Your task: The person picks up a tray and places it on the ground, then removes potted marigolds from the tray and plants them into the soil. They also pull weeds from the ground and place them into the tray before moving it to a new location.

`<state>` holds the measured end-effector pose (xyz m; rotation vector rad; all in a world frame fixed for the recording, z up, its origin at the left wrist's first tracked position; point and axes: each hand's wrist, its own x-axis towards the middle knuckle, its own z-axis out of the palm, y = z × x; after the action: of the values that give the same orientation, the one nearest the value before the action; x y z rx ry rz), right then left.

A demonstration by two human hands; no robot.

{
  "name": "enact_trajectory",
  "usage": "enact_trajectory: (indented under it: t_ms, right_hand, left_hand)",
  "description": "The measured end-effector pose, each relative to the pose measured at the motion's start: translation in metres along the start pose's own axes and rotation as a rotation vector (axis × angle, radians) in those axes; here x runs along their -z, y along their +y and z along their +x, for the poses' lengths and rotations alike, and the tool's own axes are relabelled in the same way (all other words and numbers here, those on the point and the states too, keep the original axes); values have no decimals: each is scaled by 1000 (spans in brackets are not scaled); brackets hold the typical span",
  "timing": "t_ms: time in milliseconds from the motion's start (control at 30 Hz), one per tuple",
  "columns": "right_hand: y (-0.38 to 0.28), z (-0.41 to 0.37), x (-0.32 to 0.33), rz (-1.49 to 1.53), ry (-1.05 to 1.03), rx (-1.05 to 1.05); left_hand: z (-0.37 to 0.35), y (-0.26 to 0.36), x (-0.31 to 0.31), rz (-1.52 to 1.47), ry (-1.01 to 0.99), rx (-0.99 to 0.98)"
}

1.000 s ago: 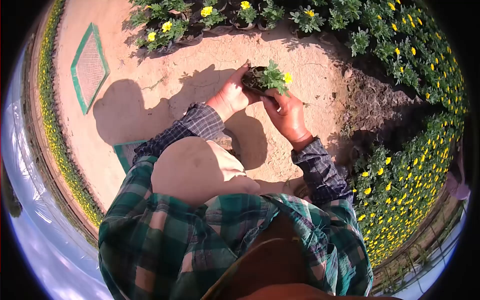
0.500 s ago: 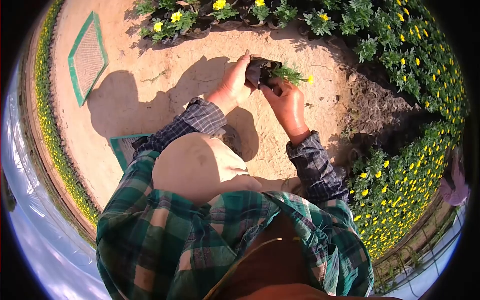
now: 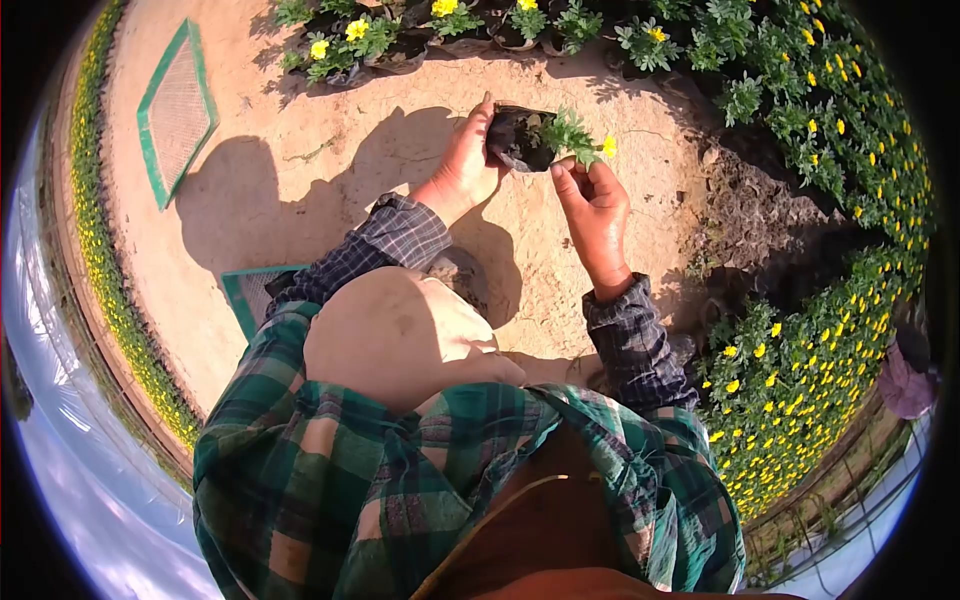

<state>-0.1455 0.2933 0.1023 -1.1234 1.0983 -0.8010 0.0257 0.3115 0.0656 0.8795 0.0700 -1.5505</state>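
Observation:
A black plastic grow bag point(image 3: 512, 140) is tipped on its side, its open mouth facing right. My left hand point(image 3: 468, 165) is wrapped around its base, thumb along the upper edge. Out of the bag grows a small marigold plant point(image 3: 568, 136) with green feathery leaves and one yellow flower point(image 3: 609, 147). Just below the leaves, my right hand point(image 3: 598, 212) has its thumb and forefinger pinched together. What lies between those fingertips, if anything, is too small to make out.
Potted marigolds point(image 3: 365, 40) line the top, and a dense marigold bed point(image 3: 800, 380) fills the right side. Loose dark soil point(image 3: 755, 205) lies beside it. Two green-edged mesh panels point(image 3: 178, 115) rest on the dry ground at left. A person in purple clothing point(image 3: 907, 380) is at far right.
My right hand has drawn back from the bag's mouth, down and right to below the leaves. The bag has turned slightly, showing more of its opening, and the flower sits a little higher.

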Motion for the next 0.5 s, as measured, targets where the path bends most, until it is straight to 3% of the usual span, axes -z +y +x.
enact_trajectory:
  t_ms: [33,100,133,233,333,400,467,500]
  right_hand:
    - [0,3,-1,-2,2,1]
    - [-13,8,-6,-526,46,174]
    - [-22,11,-7,-685,-31,94]
    - [-1,17,-15,-852,-86,132]
    - [9,19,-18,-880,-81,124]
    - [2,18,-17,-904,-76,135]
    - [-10,12,-13,-553,-63,-71]
    - [-13,10,-14,-552,-65,-72]
  left_hand:
    - [0,-1,-1,-1,-2,1]
    - [-7,0,-11,121,31,-76]
    - [-6,-1,-11,121,32,-75]
    - [-5,-6,-6,255,71,-158]
    - [-4,-7,-3,253,61,-139]
    - [-4,-6,-8,55,50,-35]
    - [-5,-2,-15,-45,45,17]
    - [-7,-1,-18,-145,43,74]
